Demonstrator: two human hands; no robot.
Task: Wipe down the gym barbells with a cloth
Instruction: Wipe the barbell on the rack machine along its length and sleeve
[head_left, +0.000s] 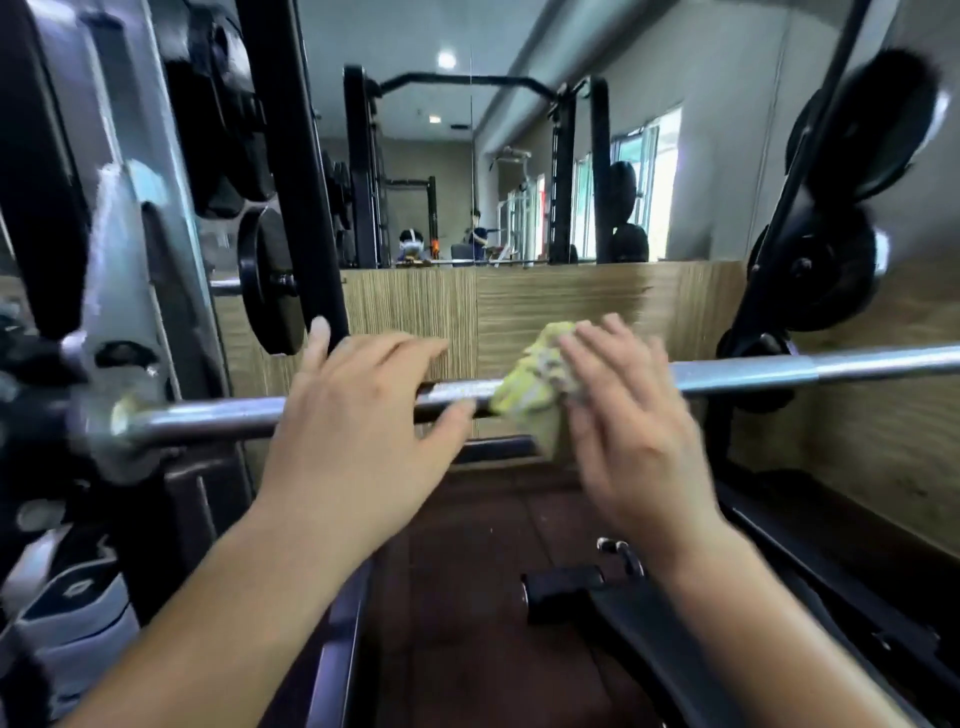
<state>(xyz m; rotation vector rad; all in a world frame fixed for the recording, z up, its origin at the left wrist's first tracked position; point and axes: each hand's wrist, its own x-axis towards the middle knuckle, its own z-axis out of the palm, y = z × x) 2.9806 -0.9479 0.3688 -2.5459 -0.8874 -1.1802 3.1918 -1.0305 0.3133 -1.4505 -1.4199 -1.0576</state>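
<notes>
**Wiped at mid-shaft, cloth under the right palm**

Found the barbell (779, 371) lying level across the view, carried at its left end by the grey rack (130, 260) and cut off by the frame at the right. Pressed the yellow-green cloth (524, 397) onto the middle of the shaft with the right hand (634, 431), fingers spread and fairly straight over the fabric, not clenched. Could not make out the thumb through the blur. Laid the left hand (358, 415) just beside the cloth, released, fingers straight over the top of the bar and thumb low at its front, grasping nothing.

Judged the bar rigid, heavy and slick: smooth chrome, unyielding, perhaps apt to turn under a sideways rub unless steadied. Saw no need to lift it; reckoned the weight borne by the rack. Judged the cloth soft, light and limp, draped over the shaft with a tail hanging below, prone to bunch or slip off under a flat palm. Thought it best wrapped round the shaft, with fingers and thumb closed about both, so as to reach the underside too. Thought the left hand best set on bare steel close by, to check any rolling.

Noted black plates (270, 301) stored at the left and a bench (675, 623) beneath, both apart from the cloth.
</notes>
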